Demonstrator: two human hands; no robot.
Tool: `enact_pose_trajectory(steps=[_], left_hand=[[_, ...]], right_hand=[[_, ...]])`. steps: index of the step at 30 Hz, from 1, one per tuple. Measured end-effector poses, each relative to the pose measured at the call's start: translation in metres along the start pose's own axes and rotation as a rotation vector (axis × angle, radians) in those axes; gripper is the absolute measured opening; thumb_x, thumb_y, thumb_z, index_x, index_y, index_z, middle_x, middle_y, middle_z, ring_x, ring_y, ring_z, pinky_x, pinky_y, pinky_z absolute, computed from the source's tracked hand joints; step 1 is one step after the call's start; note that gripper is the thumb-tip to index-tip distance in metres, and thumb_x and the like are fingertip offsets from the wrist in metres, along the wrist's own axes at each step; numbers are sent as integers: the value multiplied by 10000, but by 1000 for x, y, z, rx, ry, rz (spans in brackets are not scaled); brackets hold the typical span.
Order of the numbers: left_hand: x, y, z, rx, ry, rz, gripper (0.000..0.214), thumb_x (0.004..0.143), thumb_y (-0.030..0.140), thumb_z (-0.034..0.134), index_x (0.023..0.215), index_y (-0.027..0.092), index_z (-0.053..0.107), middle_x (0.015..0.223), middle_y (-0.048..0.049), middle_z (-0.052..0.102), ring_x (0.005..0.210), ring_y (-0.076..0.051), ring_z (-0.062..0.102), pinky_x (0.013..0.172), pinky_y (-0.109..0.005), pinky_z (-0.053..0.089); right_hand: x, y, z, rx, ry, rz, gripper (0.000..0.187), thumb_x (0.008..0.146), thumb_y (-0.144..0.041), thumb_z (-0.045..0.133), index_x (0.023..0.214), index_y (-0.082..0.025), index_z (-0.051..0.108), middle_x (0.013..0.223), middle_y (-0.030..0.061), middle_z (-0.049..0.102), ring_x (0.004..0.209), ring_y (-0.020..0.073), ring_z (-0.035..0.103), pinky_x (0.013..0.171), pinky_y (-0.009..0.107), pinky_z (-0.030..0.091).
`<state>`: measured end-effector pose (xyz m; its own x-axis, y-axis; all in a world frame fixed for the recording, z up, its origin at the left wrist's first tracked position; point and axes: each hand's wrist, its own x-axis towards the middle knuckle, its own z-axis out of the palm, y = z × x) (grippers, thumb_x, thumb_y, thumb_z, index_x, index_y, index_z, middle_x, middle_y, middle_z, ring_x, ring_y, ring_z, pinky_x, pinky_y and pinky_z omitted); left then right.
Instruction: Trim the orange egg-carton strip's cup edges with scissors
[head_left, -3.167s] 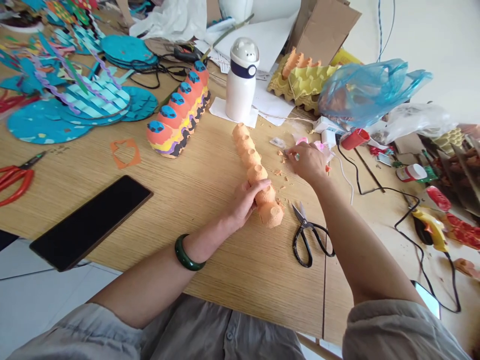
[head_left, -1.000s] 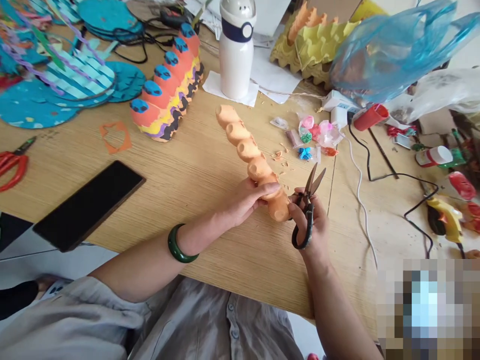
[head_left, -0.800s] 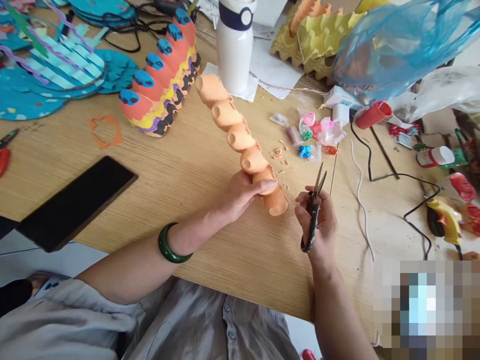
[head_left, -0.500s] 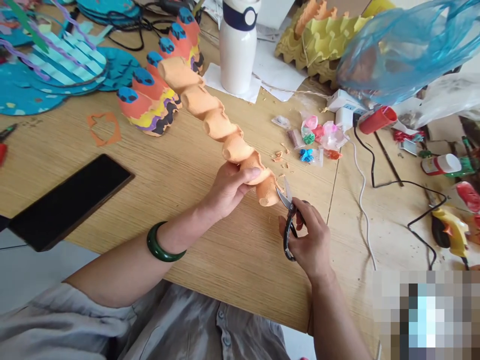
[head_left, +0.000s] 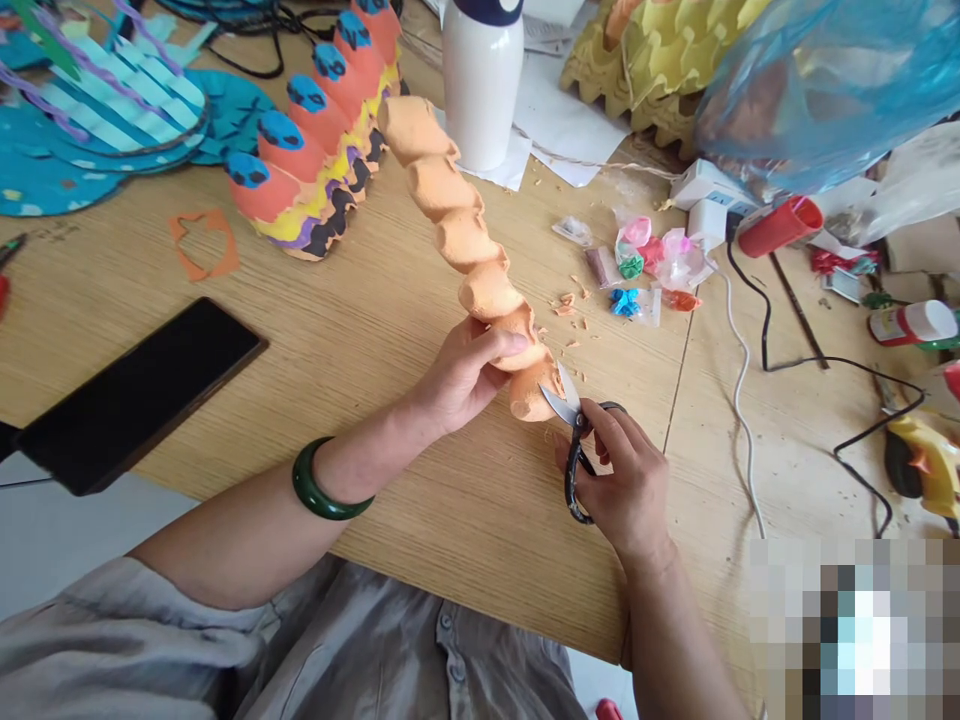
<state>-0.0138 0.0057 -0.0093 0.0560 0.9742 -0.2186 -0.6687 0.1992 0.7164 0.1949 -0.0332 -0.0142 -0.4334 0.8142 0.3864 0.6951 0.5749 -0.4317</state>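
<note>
My left hand (head_left: 472, 375) is closed on the near part of an orange egg carton strip (head_left: 461, 235), its thumb pressed on top of one cup. The strip is a single row of several cups and slants away toward the white bottle. My right hand (head_left: 626, 470) grips black-handled scissors (head_left: 577, 425), blades parted at the edge of the nearest cup. Small orange scraps (head_left: 568, 303) lie on the table right of the strip. Beyond it stands a painted egg carton strip (head_left: 322, 150) in red, yellow, purple and black with blue tops.
A black phone (head_left: 142, 390) and an orange paper cutout (head_left: 204, 245) lie at left. Behind are a white bottle (head_left: 482, 90), yellow egg cartons (head_left: 667, 55) and a blue plastic bag (head_left: 817, 90). Small bags of coloured material (head_left: 652, 250), cables and a yellow glue gun (head_left: 926, 460) occupy the right.
The strip's far end has swung right, uncovering more of the painted strip. The scissor blades have opened wider, one now lying across the nearest cup. The view has shifted slightly.
</note>
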Motion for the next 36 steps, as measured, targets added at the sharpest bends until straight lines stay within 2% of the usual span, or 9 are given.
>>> enact_pose_trajectory(steps=[7,12,19,26,32,36], left_hand=[[0,-3,0,-41,-8,3,218,667,259,767,832,174,654,806,3,602,759,-130,576,729,-271,514],[-1,-4,0,-50,9,-30,211,664,260,763,819,185,642,809,7,599,764,-138,584,742,-296,517],[1,-4,-1,-29,20,-23,185,670,260,750,784,197,619,794,5,559,759,-139,571,748,-288,507],[-3,-7,5,2,9,63,214,675,278,769,804,186,624,800,7,574,763,-133,573,734,-278,513],[-6,-9,6,-8,19,62,220,693,276,759,835,191,613,816,9,575,764,-137,574,737,-290,513],[-7,-9,7,6,30,60,227,680,277,762,828,198,608,807,12,574,756,-140,576,739,-297,510]], right_hand=[[-3,-1,-1,25,-51,39,267,920,-261,684,1169,-165,695,712,-4,591,550,108,497,501,247,409],[-5,-3,-5,-7,-38,35,240,928,-276,688,1132,-154,725,640,-32,563,500,88,479,479,231,390],[-5,-5,-4,-57,-28,54,259,960,-370,671,1108,-167,734,623,-30,588,489,89,514,497,219,425],[1,-7,-1,-122,-61,74,379,931,-469,697,1106,-134,709,690,-1,618,563,129,559,536,261,417],[-3,-10,-1,-48,-29,75,377,959,-498,671,1067,-141,728,612,-29,590,480,90,517,487,215,414],[-5,-13,-3,-78,-13,80,344,970,-491,661,1027,-164,750,573,-35,601,453,76,526,472,195,406]])
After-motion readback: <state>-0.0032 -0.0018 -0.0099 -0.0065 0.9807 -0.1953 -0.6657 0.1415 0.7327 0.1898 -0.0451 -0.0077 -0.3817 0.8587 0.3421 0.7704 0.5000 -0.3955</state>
